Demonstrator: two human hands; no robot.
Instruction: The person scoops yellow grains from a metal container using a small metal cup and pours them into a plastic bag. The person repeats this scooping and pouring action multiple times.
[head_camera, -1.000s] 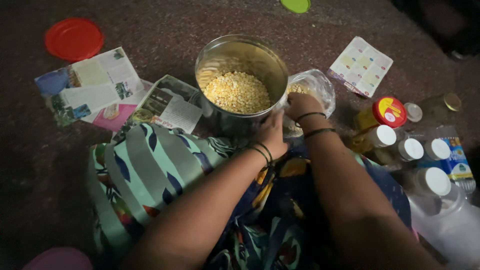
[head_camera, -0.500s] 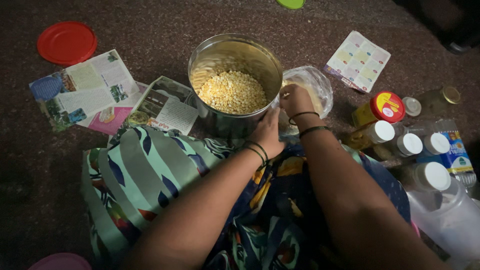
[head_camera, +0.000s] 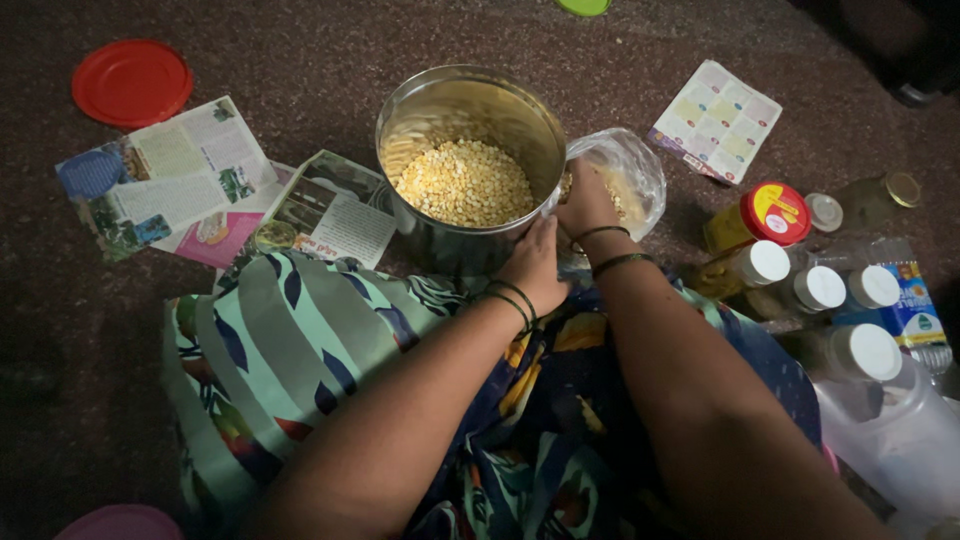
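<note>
- Both hands work at the near right side of the steel pot (head_camera: 470, 165): our left hand (head_camera: 535, 265) lies against the pot's outer wall, fingers curved on the metal, while our right hand (head_camera: 588, 200) closes on the mouth of the clear plastic bag (head_camera: 625, 175), just beside the pot's rim.
- We count one pot, roughly half full of yellow split lentils (head_camera: 465, 182), standing on the dark floor ahead of our lap; the one bag leans against its right side.
- We count two round lids near the frame's top: a red lid (head_camera: 131, 82) at left and a green lid (head_camera: 583, 5), cut off by the upper edge.
- Three printed leaflets (head_camera: 165, 180) overlap left of the pot; one printed sheet (head_camera: 716, 122) lies apart at upper right.
- On the right stand one red-capped jar (head_camera: 765, 215), four white-capped containers (head_camera: 818, 288) and one gold-capped jar (head_camera: 880, 195).
- Against the earlier frame, our right hand has shifted slightly lower on the bag; the left hand remains on the pot.
- Hidden or unclear: our right fingertips vanish inside the bag; its contents are hard to make out; a pink object (head_camera: 120, 522) is cut off at lower left.
</note>
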